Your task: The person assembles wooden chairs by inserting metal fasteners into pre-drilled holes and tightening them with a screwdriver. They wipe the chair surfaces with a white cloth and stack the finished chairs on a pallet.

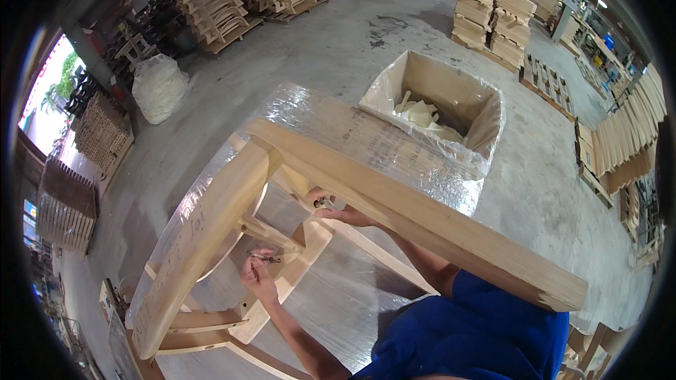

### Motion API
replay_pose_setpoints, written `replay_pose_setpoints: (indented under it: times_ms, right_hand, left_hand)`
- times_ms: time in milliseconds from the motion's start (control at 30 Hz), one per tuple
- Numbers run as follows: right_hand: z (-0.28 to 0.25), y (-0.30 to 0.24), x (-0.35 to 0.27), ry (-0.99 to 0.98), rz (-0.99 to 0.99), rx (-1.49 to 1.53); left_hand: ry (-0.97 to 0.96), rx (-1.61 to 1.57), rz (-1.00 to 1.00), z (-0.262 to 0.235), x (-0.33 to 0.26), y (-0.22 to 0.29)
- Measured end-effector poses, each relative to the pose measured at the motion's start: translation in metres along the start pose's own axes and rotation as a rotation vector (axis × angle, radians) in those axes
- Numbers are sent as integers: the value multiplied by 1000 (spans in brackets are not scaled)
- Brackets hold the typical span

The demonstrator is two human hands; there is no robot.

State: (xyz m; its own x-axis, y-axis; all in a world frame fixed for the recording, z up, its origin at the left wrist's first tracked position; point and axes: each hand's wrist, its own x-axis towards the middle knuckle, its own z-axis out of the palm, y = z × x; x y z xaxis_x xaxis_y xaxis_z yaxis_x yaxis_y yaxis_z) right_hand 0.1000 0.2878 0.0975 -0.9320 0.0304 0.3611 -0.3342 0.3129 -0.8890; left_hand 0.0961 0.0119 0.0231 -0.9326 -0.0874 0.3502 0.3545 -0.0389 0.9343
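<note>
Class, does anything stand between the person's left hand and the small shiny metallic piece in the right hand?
Yes, in this view: a short, pale wooden strut crosses the gap between the left hand and the metallic piece, near its joint with a pale wooden board. Whether it sits lower is unclear.

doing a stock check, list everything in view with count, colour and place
wooden frame: one, pale tan, centre
film-wrapped surface: one, brownish, under frame
lined box: one, tan, beyond frame
scraps: several, cream, inside box
bag: one, whitish, left
wood stacks: many, tan, left, top and right
pallets: several, brown, right
floor: one, grey, throughout
background clutter: too small to tell
small metal pieces: two, silvery, within frame
shirt: one, blue, bottom
forearms: two, bare, lower centre
left fingers: one set, bare, holding one piece
right fingers: one set, bare, holding the other
</note>
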Motion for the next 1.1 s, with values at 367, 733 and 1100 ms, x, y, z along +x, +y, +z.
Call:
replay_pose_setpoints:
  times_ms: [367, 733, 1100]
  right_hand:
    - [13, 4, 7, -11, 6, 21]
    - [21, -11, 0, 91, 218, -75]
    - [13, 5, -5, 34, 4, 21]
  left_hand:
    - [-29, -16, 3, -14, 2, 4]
    - [107, 95, 38, -3, -5, 5]
    - [-9, 192, -2, -6, -3, 16]
